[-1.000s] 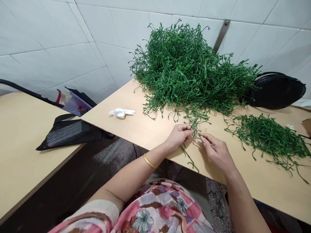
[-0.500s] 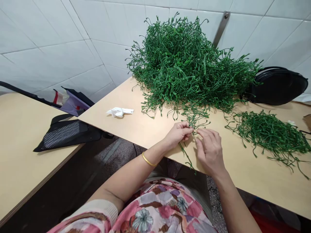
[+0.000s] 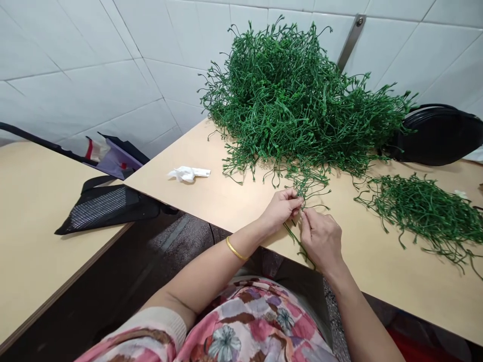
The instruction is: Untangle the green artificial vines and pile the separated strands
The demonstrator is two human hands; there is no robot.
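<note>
Head view, right hand: back in close now; half a second ago the right hand [image 3: 322,236] was lifted off with its fingers spread looser, now they are curled, tips right beside the left thumb.
Right hand grip: mostly closed; can't tell whether the fingertips have a stem, too small and partly hidden.
Left hand: hardly moved over the last second; the left hand [image 3: 281,208] is closed in a pinch, thumb against forefinger, on the green stems [image 3: 304,196].
Held stems: over the front part of the table [image 3: 219,203], just in front of the big green heap [image 3: 287,100], trailing back toward its loose lower edge.
Loose stems: a few long loose stems [image 3: 295,237] slant below the two hands to the table edge, lower end partly behind the right hand.
Meaning: both hands are on one spot again, so I'd read it as fine two-handed fingerwork on the stems, mid-step.
Heaps: big one against the wall, smaller green heap [image 3: 422,206] to the right, apart from the hands; neither visibly changed.
Around: white crumpled paper [image 3: 188,174] left of the hands, black bag [image 3: 441,136] beside the big heap; both as before.
</note>
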